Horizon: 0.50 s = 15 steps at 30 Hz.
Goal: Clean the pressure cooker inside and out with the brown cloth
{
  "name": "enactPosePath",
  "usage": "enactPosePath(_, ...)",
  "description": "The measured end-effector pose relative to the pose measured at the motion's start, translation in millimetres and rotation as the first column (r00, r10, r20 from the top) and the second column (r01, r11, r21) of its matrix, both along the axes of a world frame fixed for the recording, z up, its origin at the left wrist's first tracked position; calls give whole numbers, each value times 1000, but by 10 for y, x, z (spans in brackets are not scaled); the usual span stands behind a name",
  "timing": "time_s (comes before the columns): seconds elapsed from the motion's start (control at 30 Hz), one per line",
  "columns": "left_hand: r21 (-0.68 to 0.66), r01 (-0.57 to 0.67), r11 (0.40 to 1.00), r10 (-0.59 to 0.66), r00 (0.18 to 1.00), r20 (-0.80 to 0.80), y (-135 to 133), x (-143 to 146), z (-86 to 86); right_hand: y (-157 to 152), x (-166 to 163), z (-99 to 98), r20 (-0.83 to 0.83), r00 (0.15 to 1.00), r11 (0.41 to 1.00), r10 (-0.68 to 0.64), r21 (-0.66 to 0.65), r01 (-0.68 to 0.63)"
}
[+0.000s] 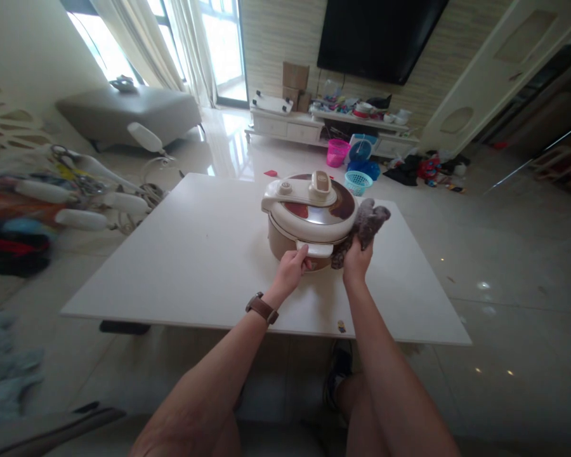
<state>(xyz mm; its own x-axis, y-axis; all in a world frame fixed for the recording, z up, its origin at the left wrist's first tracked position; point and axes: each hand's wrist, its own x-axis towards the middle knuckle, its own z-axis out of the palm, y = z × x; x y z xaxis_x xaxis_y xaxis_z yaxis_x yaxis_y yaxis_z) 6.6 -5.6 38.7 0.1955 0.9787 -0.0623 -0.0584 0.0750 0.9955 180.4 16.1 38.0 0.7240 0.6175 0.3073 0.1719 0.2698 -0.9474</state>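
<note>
Your left hand (292,266) sits at the near side of the pressure cooker (309,212), and its fingers (304,257) are clenched around the cooker's pale side handle (316,249), which juts toward you just under the lid (323,216). Your right hand (356,260) is just to the right of that handle. Its fingers are closed on a grey cloth (368,222), and you hold the cloth bunched up against the cooker's right flank, where it touches the rim of the lid. The cooker stands upright on the white tabletop (195,254), nearer the far edge than yours, with the lid on. A long cream handle bar (299,189) lies across the top of the lid. A brown watch (261,308) is strapped to your left wrist, on your side of the cooker. On the floor beyond the cooker, a small blue basket (358,182) sits close behind it and a pink basket (337,152) stands farther back. Well to the left of the cooker, past the tabletop's edge, there is a blurred heap of things whose details cannot be made out.
</note>
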Motion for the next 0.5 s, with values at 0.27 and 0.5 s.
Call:
enactPosePath(0.27,-208,51,977,-11,982,190,-42,218,23,-25,3,-228,-84,996,999,-42,-27,40)
enactPosePath(0.5,-234,-35,972,88,972,217,-95,450,32,-18,112,-269,-190,979,996,-79,-44,72)
